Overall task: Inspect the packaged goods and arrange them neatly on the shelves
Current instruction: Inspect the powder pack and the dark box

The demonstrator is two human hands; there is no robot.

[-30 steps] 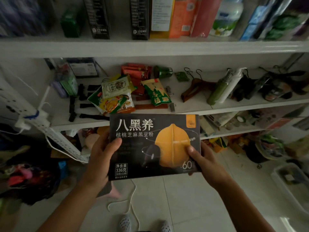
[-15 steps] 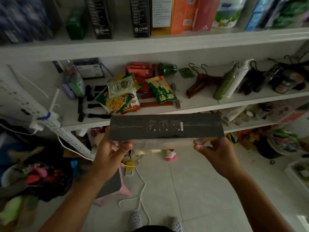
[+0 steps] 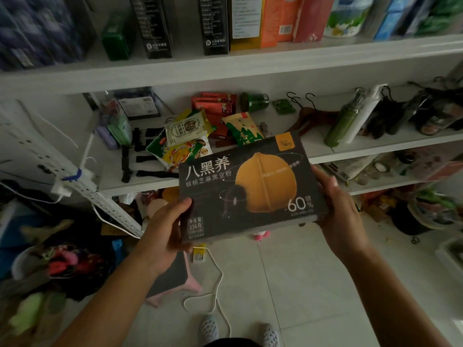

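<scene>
Overall light: dim and underexposed, colours muted.
Brightest: front edge of the white painted shelf board [image 3: 250,63], with a glare streak at its right end.
Floor: pale glossy floor tiles [image 3: 300,284] carry a soft sheen.
Shadows: deepest over the dark heap of clothes [image 3: 62,266] at left.
Sharpest: black flat cardboard box [image 3: 250,186], its white lettering readable.
Blur: left and top margins smeared.
Distortion: shelf lines bow towards the edges.

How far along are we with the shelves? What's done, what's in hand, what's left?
Done: boxes on the top shelf stand upright in a row. In hand: the black box, front face up, held by the left hand and right hand, not yet shelved. Left: snack packets lie jumbled on the middle shelf, apparently unsorted.
</scene>
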